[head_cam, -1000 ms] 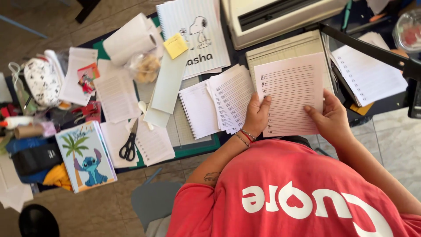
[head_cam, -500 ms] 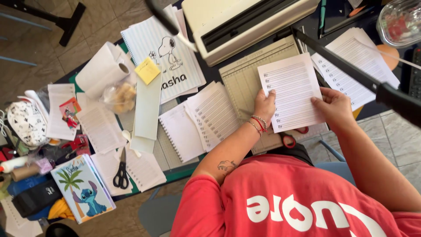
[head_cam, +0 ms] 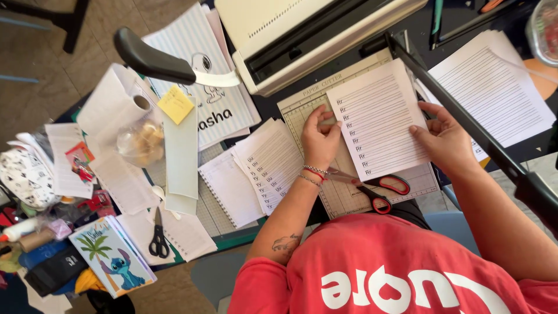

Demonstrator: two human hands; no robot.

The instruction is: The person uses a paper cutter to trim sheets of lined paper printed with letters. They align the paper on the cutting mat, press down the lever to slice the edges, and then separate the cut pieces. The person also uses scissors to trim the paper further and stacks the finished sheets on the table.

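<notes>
A stack of lined sheets [head_cam: 378, 119] lies between the two hands, held flat over the gridded board of a paper cutter [head_cam: 349, 197] on the counter [head_cam: 264, 107]. The left hand [head_cam: 321, 139] grips the sheets' left edge, fingers curled over the top and thumb tucked under, wrist wearing thin bracelets. The right hand [head_cam: 444, 139] closes on the right edge, fingers bent inward against the paper, palm turned toward the sheets. Both forearms reach forward from a red shirt [head_cam: 395, 267], elbows bent and spread apart, the left one bearing a small tattoo. The cutter's long black blade arm [head_cam: 465, 131] stands raised, slanting across just above the right hand. Red-handled scissors [head_cam: 372, 186] rest on the board just below the sheets, near the left wrist. To the left of the left hand sits a fanned pile of smaller lined pages [head_cam: 270, 163], and another stack of lined paper [head_cam: 500, 93] lies beyond the blade arm on the right.
</notes>
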